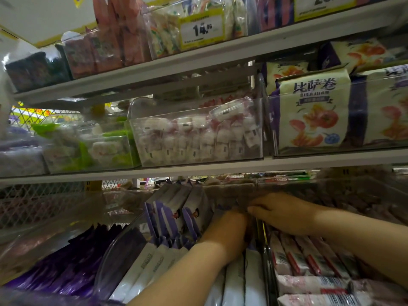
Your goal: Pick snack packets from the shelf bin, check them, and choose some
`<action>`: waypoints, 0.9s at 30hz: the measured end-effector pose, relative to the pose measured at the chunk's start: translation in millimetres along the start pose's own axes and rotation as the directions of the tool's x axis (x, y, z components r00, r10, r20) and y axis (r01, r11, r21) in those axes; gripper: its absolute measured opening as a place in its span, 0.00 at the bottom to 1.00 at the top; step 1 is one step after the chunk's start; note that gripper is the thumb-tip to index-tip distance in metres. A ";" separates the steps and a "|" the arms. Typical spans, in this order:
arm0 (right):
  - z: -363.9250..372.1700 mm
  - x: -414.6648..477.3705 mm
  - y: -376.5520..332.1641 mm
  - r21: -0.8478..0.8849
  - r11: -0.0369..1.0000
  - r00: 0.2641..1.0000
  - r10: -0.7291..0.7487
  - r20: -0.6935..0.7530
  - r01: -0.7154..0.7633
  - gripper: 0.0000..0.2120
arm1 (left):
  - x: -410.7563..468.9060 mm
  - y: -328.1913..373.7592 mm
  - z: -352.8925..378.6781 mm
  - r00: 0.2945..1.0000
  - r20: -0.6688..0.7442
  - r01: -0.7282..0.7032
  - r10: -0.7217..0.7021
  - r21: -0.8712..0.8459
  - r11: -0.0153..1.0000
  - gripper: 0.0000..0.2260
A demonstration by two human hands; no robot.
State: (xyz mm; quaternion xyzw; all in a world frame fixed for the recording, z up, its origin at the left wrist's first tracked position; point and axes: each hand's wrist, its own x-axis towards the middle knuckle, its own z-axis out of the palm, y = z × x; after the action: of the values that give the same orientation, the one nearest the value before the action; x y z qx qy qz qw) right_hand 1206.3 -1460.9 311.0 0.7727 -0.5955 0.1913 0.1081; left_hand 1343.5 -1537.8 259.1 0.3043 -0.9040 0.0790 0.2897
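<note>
Nearest, a row of long white snack packets (pixel 234 281) stands on edge in a clear plastic shelf bin (pixel 106 261) on the lowest shelf. Shiny dark purple packets (pixel 72 261) lie to its left and red-and-white packets (pixel 293 257) to its right.

Both bare forearms reach into this bin. The left hand (pixel 227 230) is pushed down among the white packets with its fingers hidden, so I cannot tell its grip. The right hand (pixel 282 210) lies just beyond it, palm down, fingers pointing left and almost meeting the left hand. Blur hides whether its grip is clamped on a packet.

Just left of the hands, purple-and-white packets (pixel 176 208) stand upright further back in the same bin.

On the shelf above sit 3 stocks: green-and-white packets (pixel 99 149), a clear tub of small white-and-pink wrapped pieces (pixel 198 138) and a cream bag printed with tomatoes (pixel 313 111).

On the top shelf, a yellow-edged price tag (pixel 202 29) reads 14.96.
</note>
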 end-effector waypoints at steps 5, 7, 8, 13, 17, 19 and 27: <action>0.8 0.3 3.2 0.024 1.000 1.000 -0.002 -0.006 0.003 0.17 | -8.6 -9.0 -4.2 0.996 0.077 -0.034 0.043 -0.125 0.992 0.08; 2.9 1.1 4.0 0.030 1.000 1.000 -0.002 -0.011 0.002 0.17 | -16.7 -9.1 -1.6 0.995 0.098 -0.008 0.019 -0.106 0.994 0.11; 4.2 1.6 4.0 0.031 1.000 1.000 0.000 -0.016 0.001 0.17 | -20.6 -8.6 1.2 0.994 0.104 -0.016 0.023 -0.061 0.998 0.13; 6.8 4.6 2.8 0.029 0.999 0.999 0.035 -0.020 -0.034 0.17 | -13.3 -5.1 3.2 0.979 0.199 -0.059 0.034 0.119 0.991 0.18; 6.9 4.5 4.6 0.029 0.999 0.999 0.042 -0.008 -0.041 0.16 | 0.7 -5.3 2.2 0.949 0.307 -0.126 0.066 0.181 0.976 0.17; 6.3 2.6 3.2 0.032 0.998 0.999 0.046 0.011 -0.046 0.17 | 1.8 -6.9 0.8 0.938 0.346 -0.112 0.037 0.201 0.973 0.16; -7.5 -20.9 -21.8 0.023 0.997 0.997 0.066 0.026 -0.067 0.18 | -26.1 2.9 -32.8 0.977 0.099 0.200 -0.189 -0.125 0.972 0.16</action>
State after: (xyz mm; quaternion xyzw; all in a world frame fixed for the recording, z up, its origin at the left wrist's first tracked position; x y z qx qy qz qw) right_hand 1221.5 -1433.8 310.2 0.7561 -0.6198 0.1923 0.0850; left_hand 1374.3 -1511.9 271.2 0.3745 -0.8848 -0.0239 0.2763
